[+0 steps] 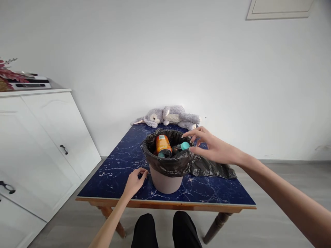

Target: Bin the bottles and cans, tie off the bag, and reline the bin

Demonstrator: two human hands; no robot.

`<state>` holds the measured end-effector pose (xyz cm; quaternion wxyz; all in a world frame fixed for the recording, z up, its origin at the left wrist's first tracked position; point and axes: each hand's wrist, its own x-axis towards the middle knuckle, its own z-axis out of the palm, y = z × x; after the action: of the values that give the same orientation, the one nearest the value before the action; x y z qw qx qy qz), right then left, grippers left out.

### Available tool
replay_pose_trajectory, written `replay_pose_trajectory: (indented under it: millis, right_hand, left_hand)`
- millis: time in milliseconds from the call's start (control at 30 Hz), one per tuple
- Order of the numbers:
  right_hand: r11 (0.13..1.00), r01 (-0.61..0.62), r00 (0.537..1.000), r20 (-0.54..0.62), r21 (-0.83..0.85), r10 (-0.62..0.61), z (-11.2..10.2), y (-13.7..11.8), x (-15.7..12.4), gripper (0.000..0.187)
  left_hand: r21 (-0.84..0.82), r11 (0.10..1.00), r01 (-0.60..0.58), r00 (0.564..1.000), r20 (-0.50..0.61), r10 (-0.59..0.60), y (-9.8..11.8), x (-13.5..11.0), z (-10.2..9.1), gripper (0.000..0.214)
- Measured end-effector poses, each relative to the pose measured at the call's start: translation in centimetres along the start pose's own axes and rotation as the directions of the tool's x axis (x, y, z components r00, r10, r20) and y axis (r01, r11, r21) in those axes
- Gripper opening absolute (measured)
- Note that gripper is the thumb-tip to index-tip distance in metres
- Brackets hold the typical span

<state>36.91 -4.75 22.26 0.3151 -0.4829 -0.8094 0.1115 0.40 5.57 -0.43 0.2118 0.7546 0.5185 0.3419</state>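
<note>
"Where was the turquoise-capped bottle (184,146)?"

"Inside the bin (167,182), tilted, just right of the orange can (163,143). The right hand (195,142) hung at its cap, thumb and fingers wide apart with nothing between them. I couldn't tell whether the thumb touched it."

"How was a sure hold best made?"

"I'd have said by meeting the cap squarely with the thumb and 2 fingertips, clear of the black bag (178,167), whose loose folds could have snagged. A palm steadying the bin might have helped."

"And its looks?"

"1 round, pale, smooth cap; the body looked see-through, but was mostly hidden."

"The left hand (136,181)?"

"It rested on the blue marbled table (111,175), just beside the bin, fingers bent, the thumb gap narrow, nothing seen in it."

"Farther out?"

"1 grey plush rabbit (177,115) lay along the table's far edge."
</note>
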Motion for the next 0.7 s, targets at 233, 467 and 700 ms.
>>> replay_pose_trajectory:
  millis: [233, 467, 700]
  right_hand:
    - [0.951, 0.029, 0.999, 0.049, -0.307, -0.015, 0.5, -0.3, 3.3, 0.031]
    - [0.894, 0.072, 0.979, 0.205, -0.442, 0.022, 0.3, 0.2, 6.6, 0.028]
    - [0.968, -0.157, 0.936, -0.341, -0.194, 0.084, -2.9, -2.2, 4.6, 0.045]
  left_hand:
    - [0.002, 1.000, -0.011, 1.000, 0.014, 0.011, 0.1, -0.2, 0.0, 0.041]
    - [0.022, 1.000, -0.005, 1.000, 0.019, 0.004, 0.3, -0.4, -0.2, 0.041]
    - [0.023, 1.000, 0.005, 1.000, 0.014, -0.005, 0.3, -0.3, -0.1, 0.039]
